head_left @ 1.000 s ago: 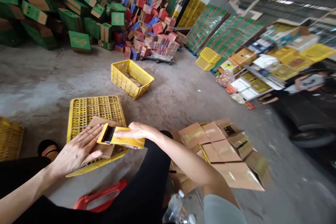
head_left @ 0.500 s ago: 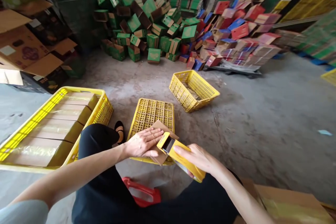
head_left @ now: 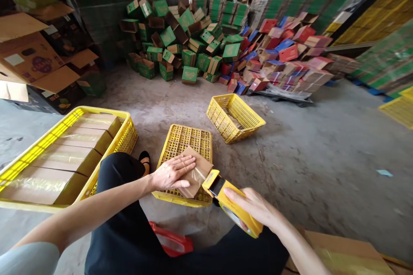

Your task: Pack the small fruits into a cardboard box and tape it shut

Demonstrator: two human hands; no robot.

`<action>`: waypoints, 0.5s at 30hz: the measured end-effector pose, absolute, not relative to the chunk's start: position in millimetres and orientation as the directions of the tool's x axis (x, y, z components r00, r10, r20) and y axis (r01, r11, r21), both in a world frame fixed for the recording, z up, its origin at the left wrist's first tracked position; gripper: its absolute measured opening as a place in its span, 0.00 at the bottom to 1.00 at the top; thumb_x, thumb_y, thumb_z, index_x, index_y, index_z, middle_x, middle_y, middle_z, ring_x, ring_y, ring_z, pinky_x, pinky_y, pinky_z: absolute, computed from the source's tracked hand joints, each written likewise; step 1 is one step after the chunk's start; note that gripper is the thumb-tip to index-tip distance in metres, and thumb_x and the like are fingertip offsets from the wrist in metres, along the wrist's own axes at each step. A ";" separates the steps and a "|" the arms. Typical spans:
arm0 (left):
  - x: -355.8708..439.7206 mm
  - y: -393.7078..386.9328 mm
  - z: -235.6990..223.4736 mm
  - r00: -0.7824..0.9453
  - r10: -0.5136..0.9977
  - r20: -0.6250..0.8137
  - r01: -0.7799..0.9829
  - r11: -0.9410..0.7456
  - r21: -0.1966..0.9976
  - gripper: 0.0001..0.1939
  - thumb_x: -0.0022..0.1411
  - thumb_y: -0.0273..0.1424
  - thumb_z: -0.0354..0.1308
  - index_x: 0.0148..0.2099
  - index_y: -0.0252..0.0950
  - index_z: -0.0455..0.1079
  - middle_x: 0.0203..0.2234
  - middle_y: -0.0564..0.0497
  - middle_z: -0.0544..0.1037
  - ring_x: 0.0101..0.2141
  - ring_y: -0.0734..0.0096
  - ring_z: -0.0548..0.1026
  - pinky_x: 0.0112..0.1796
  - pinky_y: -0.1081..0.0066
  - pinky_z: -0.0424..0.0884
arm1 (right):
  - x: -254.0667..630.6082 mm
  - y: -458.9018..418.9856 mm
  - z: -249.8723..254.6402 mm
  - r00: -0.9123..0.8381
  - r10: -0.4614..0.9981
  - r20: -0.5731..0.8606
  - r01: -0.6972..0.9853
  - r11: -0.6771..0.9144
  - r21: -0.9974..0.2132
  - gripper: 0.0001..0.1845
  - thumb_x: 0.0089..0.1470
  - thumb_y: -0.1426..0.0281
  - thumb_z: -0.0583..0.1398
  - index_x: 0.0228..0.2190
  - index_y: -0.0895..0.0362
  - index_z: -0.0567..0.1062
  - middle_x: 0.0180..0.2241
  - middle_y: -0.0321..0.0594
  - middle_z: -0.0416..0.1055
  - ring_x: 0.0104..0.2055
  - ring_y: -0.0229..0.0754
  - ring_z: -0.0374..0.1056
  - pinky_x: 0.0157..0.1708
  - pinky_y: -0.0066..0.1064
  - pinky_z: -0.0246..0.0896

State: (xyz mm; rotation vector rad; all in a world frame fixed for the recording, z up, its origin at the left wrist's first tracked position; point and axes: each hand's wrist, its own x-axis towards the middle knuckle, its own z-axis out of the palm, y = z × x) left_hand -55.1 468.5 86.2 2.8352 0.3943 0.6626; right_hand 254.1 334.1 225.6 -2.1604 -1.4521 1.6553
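A small brown cardboard box (head_left: 198,174) lies on an upturned yellow crate (head_left: 189,142) in front of my knees. My left hand (head_left: 171,172) rests flat on the box, fingers stretched out. My right hand (head_left: 256,208) grips a yellow tape dispenser (head_left: 230,204) whose front end sits at the box's right edge. Shiny tape runs across the box top.
A yellow crate (head_left: 41,154) of taped brown boxes stands at my left. Another yellow basket (head_left: 235,118) sits tilted on the concrete floor ahead. Heaps of green boxes (head_left: 180,38) and red and blue boxes (head_left: 284,60) lie behind. Flat cardboard (head_left: 348,253) lies at the lower right.
The view swung left, then steadied. My right hand has drawn the tape dispenser back and to the right, off the box top to its edge. My left hand stays pressed on the box.
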 end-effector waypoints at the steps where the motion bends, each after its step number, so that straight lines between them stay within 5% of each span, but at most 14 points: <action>1: -55.1 469.0 87.9 0.870 0.298 0.393 0.209 -0.944 0.255 0.41 0.77 0.54 0.43 0.79 0.35 0.42 0.73 0.37 0.56 0.73 0.53 0.54 0.71 0.51 0.52 | 254.6 332.7 224.1 -0.010 0.702 -0.712 0.627 -0.550 -0.551 0.37 0.55 0.33 0.53 0.20 0.54 0.71 0.15 0.44 0.74 0.18 0.46 0.73 0.19 0.29 0.65; 7: -46.1 468.0 104.0 0.907 0.234 0.349 0.176 -0.966 0.191 0.47 0.69 0.63 0.47 0.77 0.37 0.53 0.73 0.35 0.56 0.72 0.44 0.56 0.72 0.46 0.47 | 256.3 332.1 216.6 -0.012 0.729 -0.684 0.650 -0.514 -0.559 0.36 0.58 0.36 0.53 0.21 0.54 0.71 0.15 0.43 0.74 0.17 0.44 0.73 0.20 0.28 0.66; 15: -16.8 460.7 120.4 0.961 0.039 0.274 -0.036 -0.964 0.263 0.51 0.72 0.60 0.46 0.80 0.29 0.37 0.74 0.35 0.52 0.74 0.52 0.51 0.73 0.55 0.45 | 264.5 327.6 203.8 0.005 0.728 -0.685 0.582 -0.560 -0.590 0.34 0.56 0.35 0.55 0.25 0.54 0.71 0.16 0.41 0.74 0.18 0.44 0.74 0.18 0.26 0.65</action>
